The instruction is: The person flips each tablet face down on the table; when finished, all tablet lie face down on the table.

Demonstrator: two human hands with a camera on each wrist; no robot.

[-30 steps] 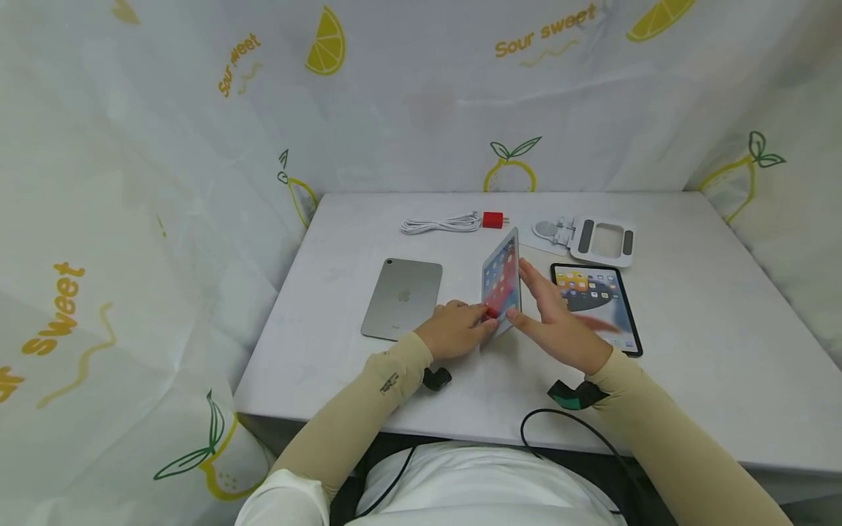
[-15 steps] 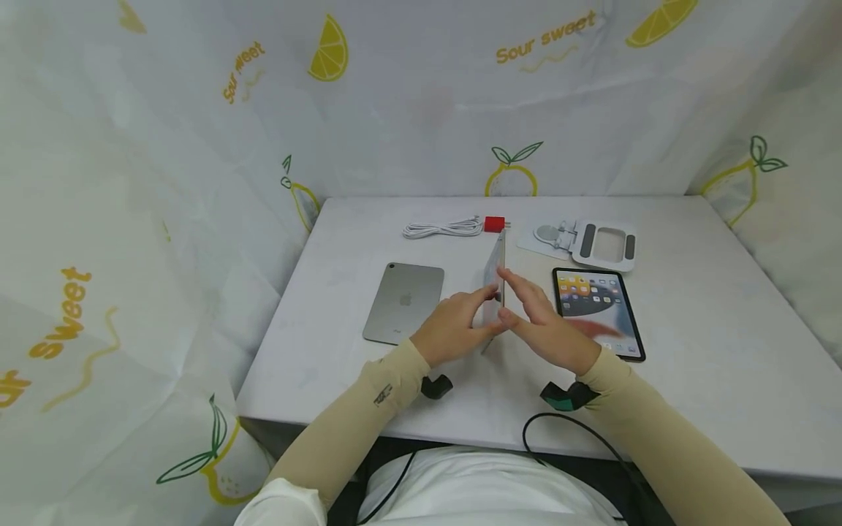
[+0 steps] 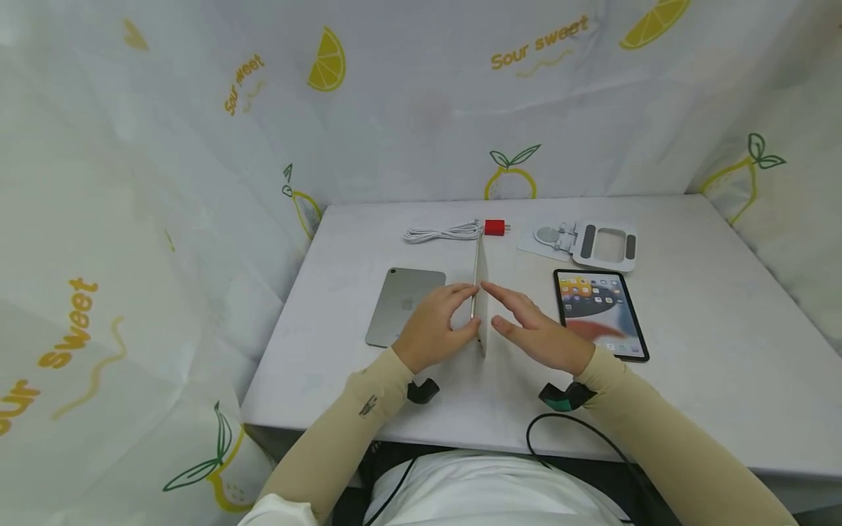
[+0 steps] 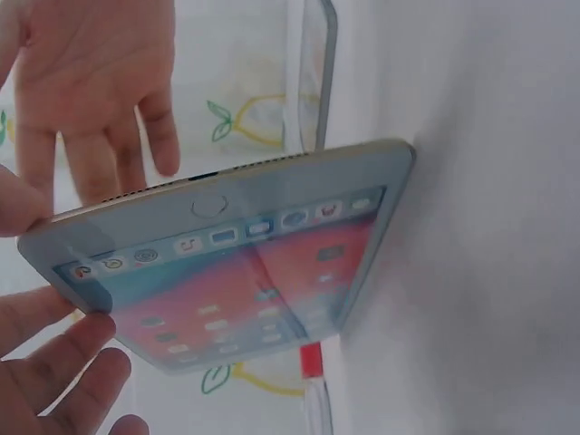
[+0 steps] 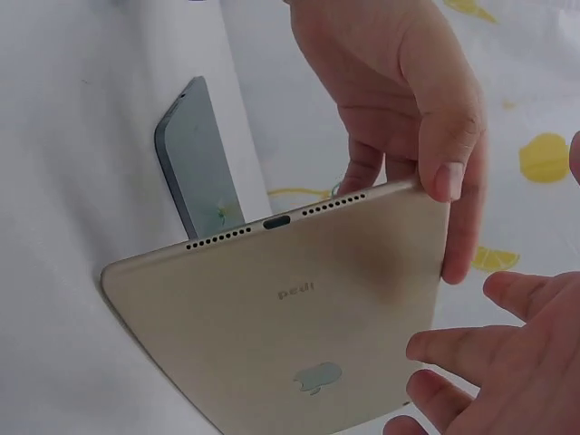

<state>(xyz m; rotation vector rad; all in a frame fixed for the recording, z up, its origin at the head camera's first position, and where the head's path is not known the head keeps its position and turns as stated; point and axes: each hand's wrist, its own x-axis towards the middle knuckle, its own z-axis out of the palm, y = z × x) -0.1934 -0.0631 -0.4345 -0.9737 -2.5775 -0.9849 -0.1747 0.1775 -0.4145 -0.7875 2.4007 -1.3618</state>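
A tablet [image 3: 483, 314] with a gold back stands on its long edge on the table, its lit screen turned toward the left. My left hand [image 3: 434, 327] pinches its upper edge near a home-button corner, thumb on the short edge with the ports. The right wrist view shows the tablet's back [image 5: 353, 299] with its logo, and my left hand [image 5: 399, 91] gripping the corner. My right hand [image 3: 536, 330] is spread behind the back, index fingertip right at the upper edge, its thumb apart from the tablet. In the left wrist view, icons show on the screen [image 4: 245, 281].
A grey tablet [image 3: 395, 299] lies face down on the left. On the right is a black-framed tablet [image 3: 598, 310], screen lit. Behind them are a coiled white cable [image 3: 441, 234], a red charger plug [image 3: 495, 227] and a folded white stand [image 3: 604, 246].
The held tablet has turned from showing its screen to edge-on, with its back now partly showing, and moved left with my left hand. My right thumb has come off it.
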